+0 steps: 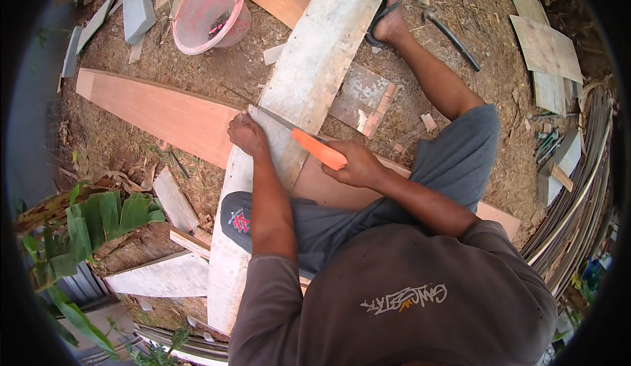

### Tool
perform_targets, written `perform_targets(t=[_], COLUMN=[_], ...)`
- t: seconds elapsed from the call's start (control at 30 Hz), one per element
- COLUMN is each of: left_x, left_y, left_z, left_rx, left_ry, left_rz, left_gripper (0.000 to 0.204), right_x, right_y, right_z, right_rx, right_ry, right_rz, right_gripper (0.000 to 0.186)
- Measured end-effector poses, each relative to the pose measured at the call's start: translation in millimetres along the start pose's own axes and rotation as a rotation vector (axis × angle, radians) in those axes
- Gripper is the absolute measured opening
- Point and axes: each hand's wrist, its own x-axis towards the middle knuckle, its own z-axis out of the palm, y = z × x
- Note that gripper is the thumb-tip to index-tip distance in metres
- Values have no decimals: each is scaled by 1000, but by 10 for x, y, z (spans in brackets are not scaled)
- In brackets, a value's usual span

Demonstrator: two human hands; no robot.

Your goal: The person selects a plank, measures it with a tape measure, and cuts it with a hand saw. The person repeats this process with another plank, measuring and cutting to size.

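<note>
My right hand (351,162) is closed on the orange handle (315,148) of a handsaw, whose blade (276,119) crosses the boards toward upper left. My left hand (246,129) has its fingers curled over a board edge beside the blade, where a long pinkish plank (151,113) meets whitish boards (230,175). A wide weathered board (312,37) extends away above the blade. My bent left leg lies along the boards; my right leg stretches out to a sandaled foot (388,18).
A pink bucket (197,41) with small items sits upper left. A hammer (453,37) lies beyond my right leg, near a speckled offcut (351,103). Wood sheets (545,47) and stacked strips (585,175) line the right; banana leaves (112,221) border the lower left.
</note>
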Motion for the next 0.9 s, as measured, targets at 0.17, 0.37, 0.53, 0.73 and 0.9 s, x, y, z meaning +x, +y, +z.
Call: perform_targets(t=[0.17,0.37,0.53,0.73,0.9], left_x=[18,14,7,13,32], left_y=[46,0,17,41,-4], left_z=[-56,19,-1,-74,23], left_rx=[-21,39,-15,-32,14], left_ry=[-42,10,16,-71,29], left_rz=[3,-20,-16,-25,7], left_gripper=[42,42,42,41,46], right_x=[210,-2100,-702,272,-1919], right_y=[78,102,112,201,152], right_z=[243,-913,-294,179,-783], right_rx=[54,-9,30,92,64], right_ry=[19,-167,-32,22,-95], right_rz=[-74,172,-30,-220,30], right_gripper=[26,21,23,31,24])
